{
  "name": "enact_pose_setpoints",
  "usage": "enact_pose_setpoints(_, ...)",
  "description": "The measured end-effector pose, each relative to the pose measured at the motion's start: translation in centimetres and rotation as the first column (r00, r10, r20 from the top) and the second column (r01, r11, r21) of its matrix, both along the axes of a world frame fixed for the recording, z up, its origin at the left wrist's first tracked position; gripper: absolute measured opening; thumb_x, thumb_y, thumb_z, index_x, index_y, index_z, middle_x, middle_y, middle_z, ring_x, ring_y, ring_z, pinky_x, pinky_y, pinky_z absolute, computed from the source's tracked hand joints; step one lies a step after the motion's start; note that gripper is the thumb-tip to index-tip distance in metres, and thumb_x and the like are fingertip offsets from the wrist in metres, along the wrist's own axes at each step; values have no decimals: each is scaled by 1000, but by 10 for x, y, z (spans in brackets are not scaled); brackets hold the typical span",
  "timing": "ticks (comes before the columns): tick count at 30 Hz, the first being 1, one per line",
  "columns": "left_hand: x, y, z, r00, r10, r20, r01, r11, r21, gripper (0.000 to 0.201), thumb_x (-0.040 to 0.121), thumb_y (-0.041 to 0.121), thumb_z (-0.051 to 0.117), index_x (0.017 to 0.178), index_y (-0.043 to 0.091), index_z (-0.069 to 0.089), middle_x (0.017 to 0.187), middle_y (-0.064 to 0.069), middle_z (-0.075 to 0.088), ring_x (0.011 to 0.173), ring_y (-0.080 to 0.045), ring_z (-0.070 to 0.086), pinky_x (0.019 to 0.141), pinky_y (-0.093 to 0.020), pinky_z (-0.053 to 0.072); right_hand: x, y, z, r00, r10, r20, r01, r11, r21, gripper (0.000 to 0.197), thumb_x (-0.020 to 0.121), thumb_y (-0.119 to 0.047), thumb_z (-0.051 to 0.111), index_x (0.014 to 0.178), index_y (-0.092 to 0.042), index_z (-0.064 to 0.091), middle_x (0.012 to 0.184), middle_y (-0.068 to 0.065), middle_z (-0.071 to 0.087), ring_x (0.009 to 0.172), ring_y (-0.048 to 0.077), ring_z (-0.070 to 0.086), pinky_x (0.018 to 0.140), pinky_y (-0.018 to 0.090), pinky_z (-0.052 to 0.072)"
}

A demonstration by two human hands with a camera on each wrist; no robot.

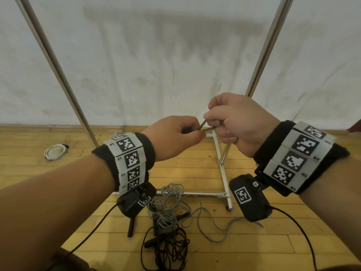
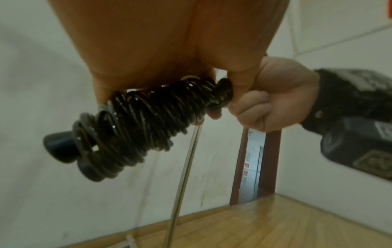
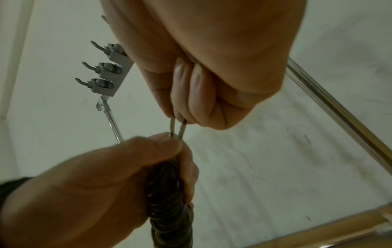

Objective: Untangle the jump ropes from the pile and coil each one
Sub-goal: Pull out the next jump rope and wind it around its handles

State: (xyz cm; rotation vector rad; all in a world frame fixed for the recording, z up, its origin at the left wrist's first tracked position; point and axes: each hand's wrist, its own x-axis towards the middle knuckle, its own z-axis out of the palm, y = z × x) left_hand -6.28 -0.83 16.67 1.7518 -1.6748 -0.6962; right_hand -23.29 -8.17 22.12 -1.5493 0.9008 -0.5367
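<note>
your forearms fill the near edge of the head view, each wrist wrapped in a black band with printed markers (image 1: 130, 160) and a small black camera hanging under it. on the wooden floor (image 1: 195, 169) below your wrists lies the pile: a grey rope (image 1: 172, 202) in loose loops and a black rope (image 1: 168, 249) tangled beside and under it, with dark handles (image 1: 131, 226) sticking out. a thin black cable runs from each wrist camera toward you. just past the pile, the base of a metal frame (image 1: 222, 167) crosses the floor, and its two poles rise on either side of your hands. a round white object (image 1: 54, 151) sits on the floor to the left, near the wall.

your left hand (image 1: 172, 136) has its fingers curled round a coiled black rope (image 2: 148, 120), wound in many tight turns over two dark handles whose flared ends (image 2: 61, 147) stick out below your palm. your right hand (image 1: 236, 122) is closed, pinching the two short strands (image 3: 177, 129) that rise from the top of the coil; the strands run taut between both hands, which nearly touch. behind them hangs a stained white sheet (image 1: 175, 55). the right wrist view shows a row of grey hooks (image 3: 106, 70) on the frame above.
</note>
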Motion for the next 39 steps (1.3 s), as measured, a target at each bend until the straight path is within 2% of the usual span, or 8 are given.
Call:
enact_pose_setpoints(5,9,0,-2,992,7,126,-11,999,33,28,100,52,59,79,34,64,69,13,59,54,1,52,58,-25,39,-3,2,10,999,-34,-26,31,993,-116,18,90,-1,64,95,-14,53,60,0,50,38,9,33,39,22,23)
enact_pose_setpoints(10,4,3,-2,997,22,-70,-22,1000,-2,28,96,55,57,80,34,67,60,16,60,51,-1,52,54,-24,46,-4,3,20,995,-6,96,24,983,-184,19,91,-2,65,105,-12,57,63,2,57,39,13,40,39,26,30)
enact_pose_setpoints(15,-3,6,3,938,57,-342,-80,995,-54,38,104,45,54,78,24,72,79,1,75,70,-13,68,72,-34,52,-10,-3,11,999,21,47,-17,996,-88,26,100,-23,64,126,-21,59,120,7,66,69,28,73,64,37,62)
enact_pose_setpoints(22,-2,6,16,909,43,-414,-37,999,25,39,92,48,51,81,20,75,91,-5,76,84,-16,68,84,-36,48,-4,0,-14,980,170,-104,-183,975,-125,28,104,-38,55,108,-19,75,97,7,78,85,18,75,71,27,62)
enact_pose_setpoints(27,-1,9,18,921,32,-388,7,995,99,45,76,56,52,84,23,82,102,1,79,109,-23,68,106,-47,47,3,1,-8,993,108,-46,-116,964,-241,16,98,-26,67,99,-14,78,90,11,77,91,23,74,95,47,58)
enact_pose_setpoints(30,2,9,26,927,113,-359,-89,993,83,47,71,59,56,94,28,83,109,-6,79,115,-33,67,109,-56,49,10,3,3,998,60,-11,-60,945,-323,11,95,-20,70,96,-13,78,92,9,78,90,29,74,91,48,59)
enact_pose_setpoints(35,14,12,64,943,212,-257,-257,954,-156,16,80,48,71,95,43,73,93,21,77,86,2,72,83,-31,56,22,5,37,999,24,-30,-36,858,-513,13,96,-28,68,92,-21,77,86,1,76,81,13,72,72,29,62)
enact_pose_setpoints(39,18,13,117,962,199,-188,-236,951,-201,12,76,48,71,79,38,74,83,8,77,83,-14,73,84,-46,59,30,2,73,1000,15,-7,-17,848,-530,13,98,-21,65,95,-14,76,82,2,76,69,5,70,60,17,57)
